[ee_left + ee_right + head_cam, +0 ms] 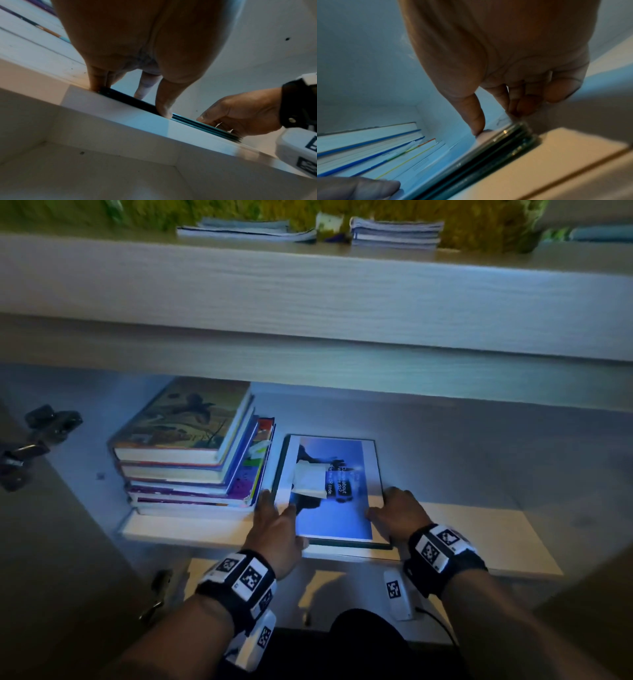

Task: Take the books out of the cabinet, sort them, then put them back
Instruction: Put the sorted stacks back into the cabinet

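Glossy book cover (pixel 337 498); matt, wood-grain shelf edge (pixel 308 299)

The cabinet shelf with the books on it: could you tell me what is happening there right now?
A person has both hands on a thin blue-covered book lying flat on the cabinet shelf. The left hand rests on its left edge, and the right hand curls its fingers at the right edge. A stack of books sits just to the left. More books lie on top of the cabinet.

Thin flat book (pixel 334 491): blue cover, white margins, dark green edge, black text patches. Top hardback of left stack (pixel 181 422): tan cover, dark bird motif. Wristbands (pixel 239 577): black-and-white square markers.
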A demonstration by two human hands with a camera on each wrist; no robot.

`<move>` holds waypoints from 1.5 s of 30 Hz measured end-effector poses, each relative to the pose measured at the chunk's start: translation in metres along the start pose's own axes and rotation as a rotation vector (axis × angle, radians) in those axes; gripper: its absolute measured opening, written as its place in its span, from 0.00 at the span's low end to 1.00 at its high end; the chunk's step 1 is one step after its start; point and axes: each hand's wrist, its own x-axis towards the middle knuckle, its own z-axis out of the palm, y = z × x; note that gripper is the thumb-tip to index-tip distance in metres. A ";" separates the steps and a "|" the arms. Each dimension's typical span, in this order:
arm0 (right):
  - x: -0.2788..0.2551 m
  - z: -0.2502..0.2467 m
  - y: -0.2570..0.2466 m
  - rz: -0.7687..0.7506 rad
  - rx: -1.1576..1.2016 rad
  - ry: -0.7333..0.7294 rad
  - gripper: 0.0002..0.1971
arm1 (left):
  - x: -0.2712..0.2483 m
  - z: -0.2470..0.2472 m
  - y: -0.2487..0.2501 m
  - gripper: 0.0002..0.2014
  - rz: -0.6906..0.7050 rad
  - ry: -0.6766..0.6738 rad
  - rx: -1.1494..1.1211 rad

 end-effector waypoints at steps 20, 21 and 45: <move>-0.032 -0.016 -0.076 -0.478 0.474 0.040 0.17 | -0.021 -0.009 -0.030 0.28 0.196 0.202 0.009; -0.038 -0.013 -0.088 -0.502 0.490 -0.031 0.13 | -0.021 -0.010 -0.034 0.27 0.211 0.237 0.012; -0.027 0.086 -0.196 -0.321 0.784 -0.317 0.24 | -0.005 -0.054 -0.147 0.27 -0.267 0.989 -0.812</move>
